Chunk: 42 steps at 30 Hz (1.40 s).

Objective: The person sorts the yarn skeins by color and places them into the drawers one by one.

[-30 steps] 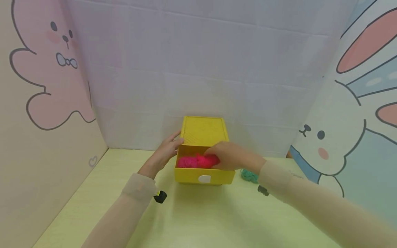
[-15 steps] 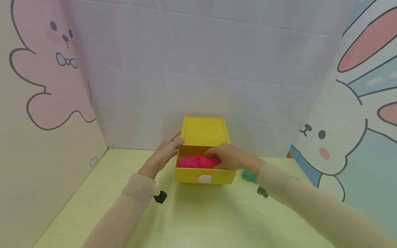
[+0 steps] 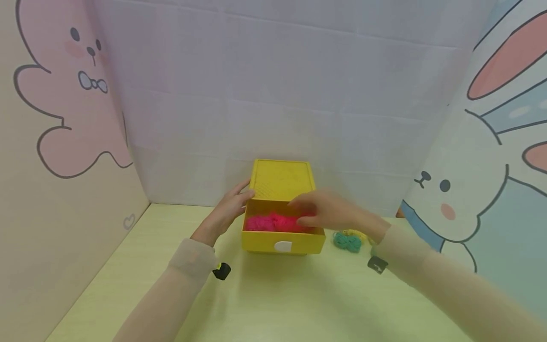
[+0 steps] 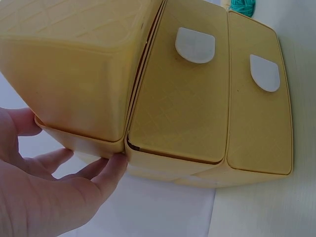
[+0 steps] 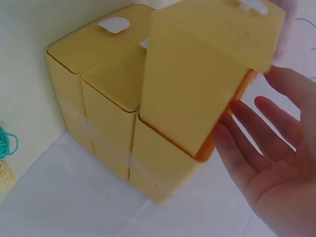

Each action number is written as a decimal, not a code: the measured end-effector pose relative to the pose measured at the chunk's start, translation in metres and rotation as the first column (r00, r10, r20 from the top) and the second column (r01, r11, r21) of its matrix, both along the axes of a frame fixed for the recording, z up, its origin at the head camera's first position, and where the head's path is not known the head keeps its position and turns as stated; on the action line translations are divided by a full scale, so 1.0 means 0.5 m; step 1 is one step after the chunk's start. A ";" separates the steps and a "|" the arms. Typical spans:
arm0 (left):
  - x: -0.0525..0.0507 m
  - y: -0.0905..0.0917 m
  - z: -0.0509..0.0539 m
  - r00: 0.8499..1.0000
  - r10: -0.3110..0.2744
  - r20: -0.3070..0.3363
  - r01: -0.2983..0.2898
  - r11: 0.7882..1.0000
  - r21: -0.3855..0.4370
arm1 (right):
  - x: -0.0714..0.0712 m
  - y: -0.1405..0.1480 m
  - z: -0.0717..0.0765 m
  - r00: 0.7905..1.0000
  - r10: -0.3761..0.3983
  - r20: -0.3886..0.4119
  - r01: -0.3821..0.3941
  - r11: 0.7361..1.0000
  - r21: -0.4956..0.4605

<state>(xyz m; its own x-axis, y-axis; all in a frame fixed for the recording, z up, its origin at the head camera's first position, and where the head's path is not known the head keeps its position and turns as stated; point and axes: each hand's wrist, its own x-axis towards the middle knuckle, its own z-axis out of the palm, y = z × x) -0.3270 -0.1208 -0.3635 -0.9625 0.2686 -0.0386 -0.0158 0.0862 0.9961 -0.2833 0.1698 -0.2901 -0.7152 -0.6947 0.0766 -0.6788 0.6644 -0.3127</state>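
A yellow drawer unit [image 3: 282, 180] stands against the back wall, its top drawer [image 3: 260, 239] pulled out. Inside lie a magenta yarn bundle [image 3: 259, 223] and a brighter pink-red one [image 3: 284, 223]. My left hand [image 3: 226, 211] rests against the unit's left side; in the left wrist view the fingers of that hand [image 4: 54, 187] touch the casing edge beside two closed lower drawers [image 4: 185, 89]. Over the right part of the open drawer is my right hand [image 3: 333, 211], fingers apart. The right wrist view shows this hand [image 5: 276, 143] at the drawer's edge with nothing visibly held.
Teal yarn [image 3: 347, 241] and pale yellow yarn [image 3: 355, 233] lie on the table to the right of the unit. A white cloth wall [image 3: 282, 95] rises behind, with side panels showing a pink cartoon figure [image 3: 81, 142] and a white rabbit [image 3: 461, 190].
My right hand has let go of the pink-red yarn, spread its fingers and moved slightly up and right. More of the teal and yellow yarn shows. The left hand stays put.
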 end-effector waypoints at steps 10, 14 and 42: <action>-0.003 -0.001 -0.001 1.000 -0.004 -0.003 0.004 1.000 -0.016 | 0.030 0.091 0.004 0.986 -0.153 0.067 0.165 0.953 -0.254; -0.004 0.000 -0.002 1.000 -0.001 -0.001 0.001 1.000 -0.012 | 0.046 0.122 -0.008 0.959 -0.218 0.180 0.265 0.915 -0.303; 0.003 0.003 0.001 1.000 0.010 -0.012 -0.011 1.000 -0.018 | 0.144 0.142 -0.182 0.590 0.014 0.808 0.491 0.788 -0.372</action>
<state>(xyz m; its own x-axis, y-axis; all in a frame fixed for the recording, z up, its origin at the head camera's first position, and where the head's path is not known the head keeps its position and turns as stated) -0.3257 -0.1192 -0.3630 -0.9657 0.2579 -0.0318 -0.0048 0.1046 0.9945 -0.2114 0.2409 -0.3810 -0.8121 -0.5097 -0.2841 0.1267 0.3213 -0.9385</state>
